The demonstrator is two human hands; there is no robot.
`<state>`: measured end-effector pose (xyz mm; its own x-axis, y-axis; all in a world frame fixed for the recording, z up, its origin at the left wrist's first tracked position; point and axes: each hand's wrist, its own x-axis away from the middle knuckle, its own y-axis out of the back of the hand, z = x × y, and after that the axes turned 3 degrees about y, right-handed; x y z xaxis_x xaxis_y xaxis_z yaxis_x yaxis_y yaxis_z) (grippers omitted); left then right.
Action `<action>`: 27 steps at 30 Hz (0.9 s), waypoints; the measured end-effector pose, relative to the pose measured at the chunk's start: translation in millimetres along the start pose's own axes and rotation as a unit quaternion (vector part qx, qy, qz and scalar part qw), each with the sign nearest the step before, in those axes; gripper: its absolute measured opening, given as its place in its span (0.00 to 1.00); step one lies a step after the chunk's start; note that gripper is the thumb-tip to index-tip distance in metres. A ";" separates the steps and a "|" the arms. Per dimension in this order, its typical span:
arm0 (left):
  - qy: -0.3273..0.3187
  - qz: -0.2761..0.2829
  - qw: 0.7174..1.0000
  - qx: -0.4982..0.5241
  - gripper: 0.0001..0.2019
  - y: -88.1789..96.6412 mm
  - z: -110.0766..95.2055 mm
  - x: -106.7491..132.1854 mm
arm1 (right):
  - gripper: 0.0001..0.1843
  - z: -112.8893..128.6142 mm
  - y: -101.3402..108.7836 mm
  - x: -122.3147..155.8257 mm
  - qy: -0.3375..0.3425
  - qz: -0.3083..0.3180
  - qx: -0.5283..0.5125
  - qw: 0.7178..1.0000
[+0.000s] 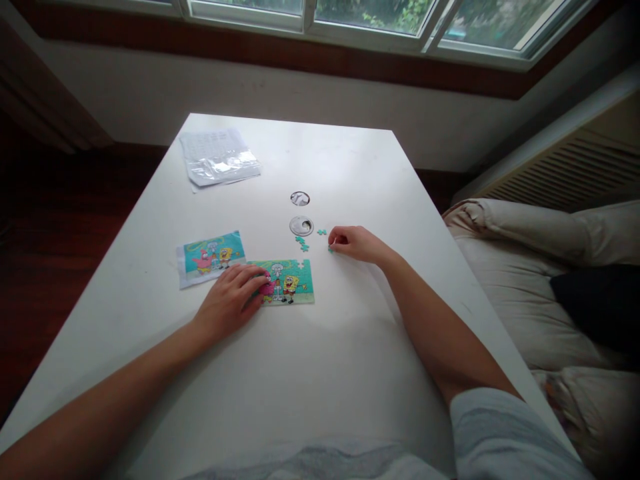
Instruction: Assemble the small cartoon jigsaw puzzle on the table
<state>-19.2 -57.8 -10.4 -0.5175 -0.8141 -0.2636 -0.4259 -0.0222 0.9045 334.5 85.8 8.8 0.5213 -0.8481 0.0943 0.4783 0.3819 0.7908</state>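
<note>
A cartoon jigsaw puzzle (300,291) lies mostly assembled on the white table, with a small gap near its top right. My left hand (233,293) rests over its left side, fingers spread, hiding that part. To the right of the puzzle, my right hand (353,243) pinches a small teal puzzle piece (331,249) at the tabletop. Several loose teal pieces (303,244) lie above the puzzle, and another loose piece (322,232) sits close to my right fingertips. Left of the puzzle is a reference picture (213,257) of the same cartoon scene, on white paper.
Two round metal-rimmed fittings, a far one (300,199) and a near one (301,226), are set in the white table (350,173). A clear plastic bag with papers (217,158) lies at the far left. A beige sofa (530,293) stands along the right side.
</note>
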 end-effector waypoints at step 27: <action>0.003 -0.009 1.000 0.015 0.14 -0.3 -0.2 -1.2 | 0.03 6.9 -33.3 -12.6 0.088 -0.137 0.032 0.986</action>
<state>-18.3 -56.9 -10.3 -0.5059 -0.8167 -0.2777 -0.4564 -0.0197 0.8895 307.1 81.2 -14.6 0.4956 -0.8376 -0.2299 0.5751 0.1181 0.8095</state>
